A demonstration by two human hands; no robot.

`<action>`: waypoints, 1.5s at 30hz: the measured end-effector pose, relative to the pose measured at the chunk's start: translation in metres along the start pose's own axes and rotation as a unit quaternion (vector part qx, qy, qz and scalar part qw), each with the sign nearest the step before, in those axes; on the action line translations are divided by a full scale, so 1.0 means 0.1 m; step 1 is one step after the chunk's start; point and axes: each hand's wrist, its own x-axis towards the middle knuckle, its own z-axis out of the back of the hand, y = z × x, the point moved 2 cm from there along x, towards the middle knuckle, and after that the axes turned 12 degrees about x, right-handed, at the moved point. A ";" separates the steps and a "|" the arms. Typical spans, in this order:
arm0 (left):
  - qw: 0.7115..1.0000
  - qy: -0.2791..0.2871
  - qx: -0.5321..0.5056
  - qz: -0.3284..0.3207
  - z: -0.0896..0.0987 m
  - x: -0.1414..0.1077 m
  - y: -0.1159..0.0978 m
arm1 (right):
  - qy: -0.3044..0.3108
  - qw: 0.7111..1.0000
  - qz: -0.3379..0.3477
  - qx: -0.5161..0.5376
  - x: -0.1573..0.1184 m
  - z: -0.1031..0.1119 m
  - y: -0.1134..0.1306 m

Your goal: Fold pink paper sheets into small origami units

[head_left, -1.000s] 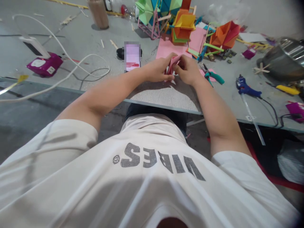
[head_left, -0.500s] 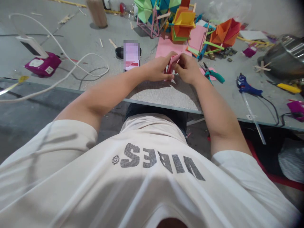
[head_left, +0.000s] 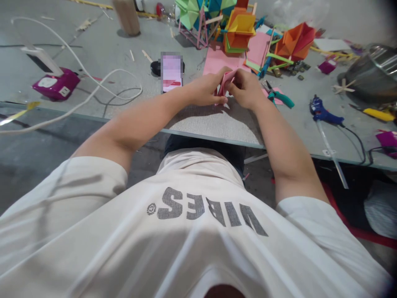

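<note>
A folded piece of pink paper (head_left: 228, 78) is held up between both hands, just above the table near its front edge. My left hand (head_left: 208, 89) grips its left side, with fingers behind and thumb low in front. On the right side my right hand (head_left: 246, 87) pinches the same paper, its thumb and index finger at the inner fold. Some of the fingertips are hidden behind the paper. Flat pink sheets (head_left: 214, 58) lie just beyond the hands. Pliers with teal handles (head_left: 281, 98) rest beside my right wrist.
Left of the hands a phone (head_left: 172, 72) leans on a dark stand. Folded-paper models in green (head_left: 187, 14), yellow (head_left: 240, 27) and orange (head_left: 293, 41) stand at the back. Rightward lie a blue glue gun (head_left: 325, 112), a metal pot (head_left: 374, 74) and a yellow-handled cutter (head_left: 378, 114).
</note>
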 end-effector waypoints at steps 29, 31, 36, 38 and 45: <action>1.000 -0.005 -0.012 0.003 0.03 -0.01 -0.07 | 0.012 1.000 0.012 -0.002 0.03 0.02 -0.07; 1.000 -0.008 -0.011 0.008 0.02 -0.01 -0.04 | 0.012 1.000 0.017 -0.005 0.03 0.02 -0.09; 1.000 0.002 -0.001 0.003 0.01 -0.01 -0.01 | 0.004 0.999 0.028 -0.016 0.02 0.03 -0.09; 1.000 0.006 0.012 -0.004 0.01 0.00 0.00 | 0.001 1.000 0.020 -0.020 0.01 0.04 -0.07; 0.999 0.001 0.028 -0.020 -0.02 0.02 0.11 | 0.008 1.000 0.011 -0.008 0.02 0.03 -0.09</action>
